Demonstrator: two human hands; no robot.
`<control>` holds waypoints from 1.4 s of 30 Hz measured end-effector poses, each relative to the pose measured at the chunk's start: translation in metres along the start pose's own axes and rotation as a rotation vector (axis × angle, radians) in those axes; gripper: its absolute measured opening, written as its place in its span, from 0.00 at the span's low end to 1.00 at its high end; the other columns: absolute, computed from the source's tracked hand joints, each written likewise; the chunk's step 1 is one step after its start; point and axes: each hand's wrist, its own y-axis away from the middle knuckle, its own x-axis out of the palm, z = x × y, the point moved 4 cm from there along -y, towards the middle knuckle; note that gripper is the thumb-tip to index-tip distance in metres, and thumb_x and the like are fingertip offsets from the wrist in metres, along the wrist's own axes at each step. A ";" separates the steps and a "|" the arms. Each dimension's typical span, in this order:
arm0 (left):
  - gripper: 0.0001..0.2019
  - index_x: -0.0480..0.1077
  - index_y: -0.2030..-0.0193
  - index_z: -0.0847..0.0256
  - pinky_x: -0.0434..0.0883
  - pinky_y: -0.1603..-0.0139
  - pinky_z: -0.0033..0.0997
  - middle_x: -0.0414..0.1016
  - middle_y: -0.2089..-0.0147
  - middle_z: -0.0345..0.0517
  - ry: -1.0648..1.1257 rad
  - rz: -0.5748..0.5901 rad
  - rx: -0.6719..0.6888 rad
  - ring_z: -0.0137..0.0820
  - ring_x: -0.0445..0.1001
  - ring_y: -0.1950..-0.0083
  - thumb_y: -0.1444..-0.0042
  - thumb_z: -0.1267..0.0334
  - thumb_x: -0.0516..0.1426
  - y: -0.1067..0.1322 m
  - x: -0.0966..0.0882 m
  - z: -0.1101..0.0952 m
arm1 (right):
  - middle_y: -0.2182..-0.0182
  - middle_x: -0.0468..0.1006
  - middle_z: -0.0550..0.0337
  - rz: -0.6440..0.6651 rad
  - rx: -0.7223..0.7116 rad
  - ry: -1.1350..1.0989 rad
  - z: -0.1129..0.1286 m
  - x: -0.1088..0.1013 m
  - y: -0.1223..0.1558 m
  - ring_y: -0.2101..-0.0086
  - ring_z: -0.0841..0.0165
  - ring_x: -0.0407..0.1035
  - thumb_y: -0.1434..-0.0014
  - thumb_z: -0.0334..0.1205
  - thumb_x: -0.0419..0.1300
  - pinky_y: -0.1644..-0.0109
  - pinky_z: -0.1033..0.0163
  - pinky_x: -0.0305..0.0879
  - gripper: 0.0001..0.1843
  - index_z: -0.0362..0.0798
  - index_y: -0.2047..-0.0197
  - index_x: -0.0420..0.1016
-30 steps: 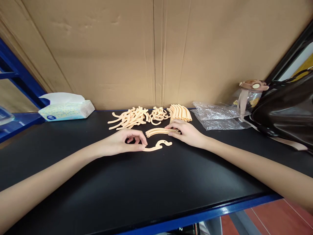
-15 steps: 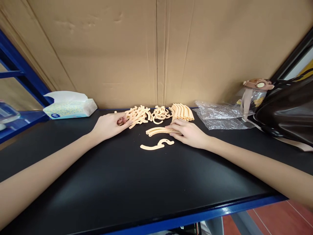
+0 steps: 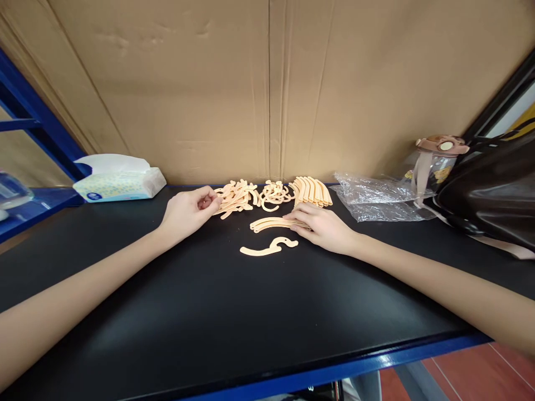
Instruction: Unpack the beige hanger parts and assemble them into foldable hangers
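My left hand (image 3: 188, 210) is at the left edge of a loose pile of cream-coloured curved strips (image 3: 238, 196). Its thumb and fingertips are pinched together; what lies between them blends into the pile. Under the fingers of my right hand (image 3: 325, 227) are a few long, gently curved cream strips (image 3: 271, 223), gripped at their right end and lying side by side near the table top. Nearer to me lie one long curved piece (image 3: 259, 252) and a small S-shaped piece (image 3: 284, 241), which touch at their ends.
A tangle of small curved pieces (image 3: 276, 193) and a neat row of long strips (image 3: 313, 191) stand along the cardboard wall (image 3: 188, 83). On the left is a tissue pack (image 3: 121, 186). Clear plastic bags (image 3: 376, 197), a bottle (image 3: 441, 159) and a dark bag (image 3: 493, 184) occupy the right.
My left hand has shifted slightly at the pile's left edge, its fingers drawing closer together. My right hand and the strips under it have hardly moved.
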 end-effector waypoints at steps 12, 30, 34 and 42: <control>0.07 0.54 0.68 0.58 0.54 0.77 0.26 0.62 0.75 0.35 0.069 0.286 0.805 0.25 0.58 0.79 0.38 0.69 0.42 0.059 0.012 -0.086 | 0.58 0.72 0.53 0.002 -0.016 -0.012 -0.001 0.000 0.001 0.57 0.63 0.68 0.35 0.38 0.49 0.56 0.58 0.68 0.15 0.46 0.48 0.70; 0.13 0.55 0.78 0.60 0.50 0.80 0.26 0.61 0.81 0.34 -0.109 0.272 0.845 0.22 0.56 0.82 0.41 0.65 0.48 0.054 0.017 -0.081 | 0.58 0.72 0.53 0.014 -0.019 0.021 0.000 -0.001 0.001 0.57 0.64 0.68 0.34 0.40 0.48 0.54 0.58 0.68 0.16 0.45 0.47 0.70; 0.11 0.55 0.76 0.60 0.51 0.79 0.25 0.62 0.81 0.32 -0.107 0.263 0.804 0.22 0.58 0.82 0.43 0.64 0.50 0.054 0.019 -0.079 | 0.58 0.72 0.52 0.012 -0.023 0.030 0.001 -0.001 0.001 0.57 0.63 0.68 0.34 0.40 0.48 0.55 0.58 0.68 0.17 0.45 0.47 0.70; 0.11 0.63 0.57 0.59 0.60 0.74 0.24 0.72 0.66 0.39 -0.103 0.191 0.803 0.27 0.70 0.70 0.43 0.56 0.53 0.052 0.015 -0.078 | 0.57 0.72 0.53 0.012 -0.015 0.009 0.003 -0.003 0.000 0.56 0.63 0.68 0.34 0.42 0.48 0.54 0.58 0.68 0.17 0.46 0.47 0.69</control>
